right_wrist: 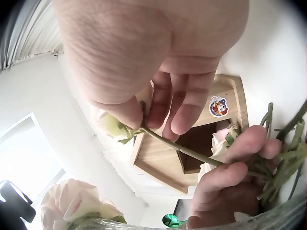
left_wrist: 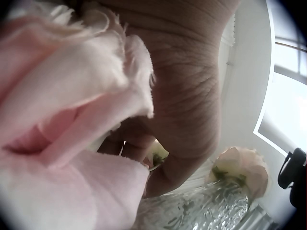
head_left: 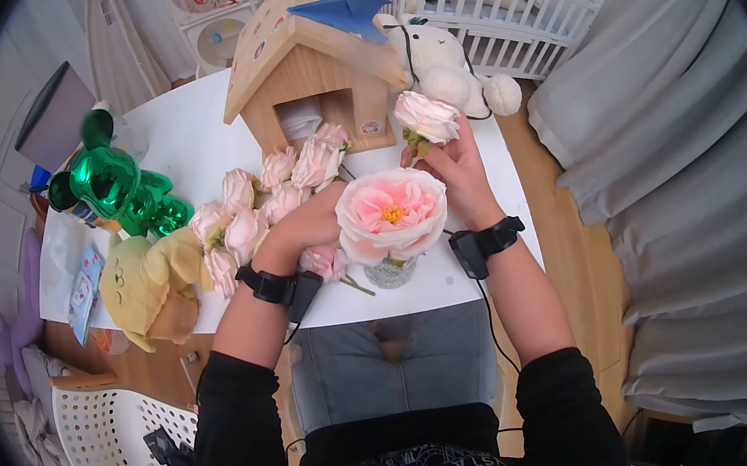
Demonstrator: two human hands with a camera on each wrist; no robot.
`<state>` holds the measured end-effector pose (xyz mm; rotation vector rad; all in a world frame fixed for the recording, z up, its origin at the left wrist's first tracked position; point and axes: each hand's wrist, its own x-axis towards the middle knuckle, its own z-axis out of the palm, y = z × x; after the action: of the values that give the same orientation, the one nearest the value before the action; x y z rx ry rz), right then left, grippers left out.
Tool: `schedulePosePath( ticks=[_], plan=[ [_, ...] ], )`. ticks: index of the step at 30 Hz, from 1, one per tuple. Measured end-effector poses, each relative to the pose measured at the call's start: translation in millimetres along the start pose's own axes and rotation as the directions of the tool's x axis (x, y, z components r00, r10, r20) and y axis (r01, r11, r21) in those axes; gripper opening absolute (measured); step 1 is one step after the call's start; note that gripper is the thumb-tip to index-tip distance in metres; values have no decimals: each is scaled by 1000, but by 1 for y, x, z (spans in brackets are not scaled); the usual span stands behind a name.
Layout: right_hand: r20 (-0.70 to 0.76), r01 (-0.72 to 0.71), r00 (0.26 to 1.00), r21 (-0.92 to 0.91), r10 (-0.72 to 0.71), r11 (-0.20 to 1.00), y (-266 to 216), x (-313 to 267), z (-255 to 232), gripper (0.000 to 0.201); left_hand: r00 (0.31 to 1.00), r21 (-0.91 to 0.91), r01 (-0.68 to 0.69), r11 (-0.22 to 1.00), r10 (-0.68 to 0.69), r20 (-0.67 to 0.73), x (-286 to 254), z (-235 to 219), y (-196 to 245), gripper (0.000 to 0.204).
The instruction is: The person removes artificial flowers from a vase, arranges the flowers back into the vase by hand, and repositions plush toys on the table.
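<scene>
My right hand (head_left: pixel 466 173) pinches the green stem (right_wrist: pixel 182 149) of a pale pink rose (head_left: pixel 427 118) just under its bloom. Lower on that same stem, the thumb and fingers of my left hand (right_wrist: pixel 225 179) grip it. In the head view my left hand (head_left: pixel 313 219) is partly hidden behind a large open pink rose (head_left: pixel 379 198), which stands in a clear textured glass vase (head_left: pixel 391 274). Other pink roses (head_left: pixel 284 201) lie left of the vase, close to my left hand. Several cut stem ends (right_wrist: pixel 288 158) show beside my left fingers in the right wrist view.
A wooden toy house (head_left: pixel 320 75) stands at the back of the white table (head_left: pixel 188 116), with a white plush toy (head_left: pixel 442 66) beside it. At the left are a shiny green figure (head_left: pixel 118 182) and a yellow plush toy (head_left: pixel 147 289). A white perforated chair (head_left: pixel 121 432) stands lower left.
</scene>
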<state>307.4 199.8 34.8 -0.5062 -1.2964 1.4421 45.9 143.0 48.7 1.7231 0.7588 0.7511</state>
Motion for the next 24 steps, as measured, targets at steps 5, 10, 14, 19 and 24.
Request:
schedulePosePath(
  ticks=[5, 10, 14, 19, 24],
  plan=[
    [-14, -13, 1000, -12, 13, 1000, -1, -1, -1, 67, 1000, -9, 2, 1000, -2, -16, -1, 2, 4, 34],
    [-10, -9, 1000, 0, 9, 1000, -2, -1, 0, 66, 1000, -29, -20, 999, 19, -7, 0, 1, -3, 33],
    [-7, -21, 1000, -12, 21, 1000, -2, 0, 1, 65, 1000, -19, 11, 1000, -11, 4, 0, 0, -2, 34],
    [9, -23, 1000, -13, 23, 1000, 2, 0, -2, 65, 1000, -36, -17, 999, 16, -13, 0, 2, -3, 34],
    [4, -30, 1000, -17, 30, 999, 1, -1, -1, 66, 1000, -5, -13, 1000, 13, 6, 0, 0, -5, 35]
  ],
)
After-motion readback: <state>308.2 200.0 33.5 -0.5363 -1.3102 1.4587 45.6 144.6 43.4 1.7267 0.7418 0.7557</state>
